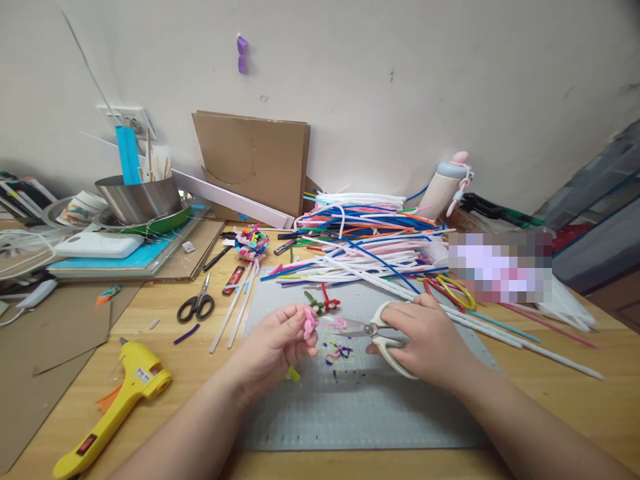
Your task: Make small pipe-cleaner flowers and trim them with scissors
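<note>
My left hand [287, 340] pinches a small pink fuzzy piece [310, 323], bent like a pipe-cleaner flower, above the grey cutting mat [390, 417]. In my right hand [425, 333] is a pair of white-handled scissors [383, 333], its blades pointing left toward the pink piece. Behind the blades lies another pink fuzzy piece [340, 323]. Small purple, yellow and pink clippings [339, 355] are scattered on the mat below. Farther back sit a green fuzzy piece [314, 302] and a red one [331, 303]. A yellow bit [292, 375] shows beside my left wrist.
A heap of coloured pipe cleaners [370, 227] covers the back of the table. At left lie a yellow glue gun [115, 407], black-handled scissors [197, 303] and clear glue sticks [235, 313]. Cardboard [255, 157] leans on the wall; a bottle [443, 187] stands back right.
</note>
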The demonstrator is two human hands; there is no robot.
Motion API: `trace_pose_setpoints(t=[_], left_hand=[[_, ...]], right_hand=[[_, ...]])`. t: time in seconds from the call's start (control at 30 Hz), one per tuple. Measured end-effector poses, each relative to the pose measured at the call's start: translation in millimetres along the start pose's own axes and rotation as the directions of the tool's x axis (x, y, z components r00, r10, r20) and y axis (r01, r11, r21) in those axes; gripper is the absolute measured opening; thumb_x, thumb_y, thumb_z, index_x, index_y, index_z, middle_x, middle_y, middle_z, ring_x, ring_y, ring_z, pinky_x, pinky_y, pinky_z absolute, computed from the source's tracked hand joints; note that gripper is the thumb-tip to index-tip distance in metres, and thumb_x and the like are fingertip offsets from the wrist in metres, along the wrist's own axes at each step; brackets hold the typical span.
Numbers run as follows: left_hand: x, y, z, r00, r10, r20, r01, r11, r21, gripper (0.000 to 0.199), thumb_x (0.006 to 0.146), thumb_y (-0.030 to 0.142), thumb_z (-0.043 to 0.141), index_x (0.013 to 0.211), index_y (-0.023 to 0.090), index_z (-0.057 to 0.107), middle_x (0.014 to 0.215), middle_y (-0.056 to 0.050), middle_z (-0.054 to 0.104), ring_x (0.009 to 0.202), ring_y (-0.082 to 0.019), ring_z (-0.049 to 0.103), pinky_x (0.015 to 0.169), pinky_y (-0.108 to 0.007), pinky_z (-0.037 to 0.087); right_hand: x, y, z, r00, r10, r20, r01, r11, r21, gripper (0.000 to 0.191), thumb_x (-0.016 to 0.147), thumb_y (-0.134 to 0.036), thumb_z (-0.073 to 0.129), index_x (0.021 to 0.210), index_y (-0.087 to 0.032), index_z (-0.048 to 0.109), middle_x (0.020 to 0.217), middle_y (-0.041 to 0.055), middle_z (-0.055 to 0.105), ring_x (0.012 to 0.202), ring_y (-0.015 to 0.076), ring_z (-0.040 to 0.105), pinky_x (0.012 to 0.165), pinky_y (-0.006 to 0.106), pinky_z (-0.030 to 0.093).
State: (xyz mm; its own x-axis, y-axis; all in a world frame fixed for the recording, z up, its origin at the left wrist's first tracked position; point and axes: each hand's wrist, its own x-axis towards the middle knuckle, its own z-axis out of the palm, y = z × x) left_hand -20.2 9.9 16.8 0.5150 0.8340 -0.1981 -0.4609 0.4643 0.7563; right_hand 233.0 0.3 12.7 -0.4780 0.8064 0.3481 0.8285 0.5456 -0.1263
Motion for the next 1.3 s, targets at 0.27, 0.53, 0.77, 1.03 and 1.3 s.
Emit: trace_pose_setpoints(t=[0.27,0.53,0.77,1.03,1.3], left_hand=[[-0.3,0.3,2.9,1.000,-0.004,-0.025,0.004,1.000,0.003,0.014,0.080,0.026,0.061,0.081,0.012,0.059,0.064,0.002,0.047,0.055,-0.005,0.041,0.051,-0.016,0.035],[-2.0,2.0,3.2,1.000,0.004,-0.010,-0.004,0.999,0.042,0.014,0.080,0.027,0.062,0.081,0.013,0.057,0.063,0.002,0.048,0.052,-0.004,0.039,0.049,-0.016,0.031],[-2.1,1.2,3.7,1.000,-0.004,0.004,0.004,0.999,0.052,0.017,0.077,0.029,0.065,0.081,0.014,0.058,0.062,0.002,0.048,0.051,-0.005,0.040,0.048,-0.017,0.030],[-2.1,0.5,2.2,1.000,-0.013,0.017,0.012,0.998,0.061,0.017,0.077,0.029,0.065,0.083,0.014,0.059,0.062,0.002,0.049,0.052,-0.005,0.041,0.049,-0.018,0.031],[-2.0,0.7,3.0,1.000,0.002,0.012,-0.002,0.998,0.058,0.014,0.080,0.026,0.061,0.085,0.013,0.058,0.063,0.002,0.047,0.053,-0.005,0.040,0.050,-0.017,0.032]], right_hand=[[0.1,0.6,-0.2,1.000,-0.005,0.024,0.004,0.999,0.040,0.018,0.077,-0.035,0.057,0.069,-0.020,0.051,0.070,-0.0012,0.061,0.063,0.0136,0.050,0.066,0.030,0.022],[0.2,0.2,0.2,1.000,-0.018,0.008,0.018,0.999,0.048,0.020,0.078,-0.037,0.057,0.069,-0.020,0.052,0.068,-0.0011,0.061,0.060,0.0125,0.049,0.065,0.030,0.022],[0.3,-1.5,-0.4,1.000,-0.024,0.018,0.023,0.998,0.052,0.022,0.078,-0.038,0.056,0.068,-0.019,0.051,0.066,-0.0013,0.061,0.060,0.0122,0.050,0.064,0.030,0.022],[0.1,-2.5,-0.3,0.999,-0.042,0.029,0.041,0.998,0.054,0.022,0.078,-0.035,0.056,0.064,-0.019,0.050,0.063,-0.0015,0.060,0.057,0.0112,0.048,0.063,0.030,0.021],[-0.1,-2.0,0.9,0.996,-0.031,0.086,0.022,0.995,0.099,0.025,0.078,-0.038,0.058,0.064,-0.019,0.052,0.061,-0.0025,0.059,0.057,0.0113,0.047,0.063,0.029,0.020]])
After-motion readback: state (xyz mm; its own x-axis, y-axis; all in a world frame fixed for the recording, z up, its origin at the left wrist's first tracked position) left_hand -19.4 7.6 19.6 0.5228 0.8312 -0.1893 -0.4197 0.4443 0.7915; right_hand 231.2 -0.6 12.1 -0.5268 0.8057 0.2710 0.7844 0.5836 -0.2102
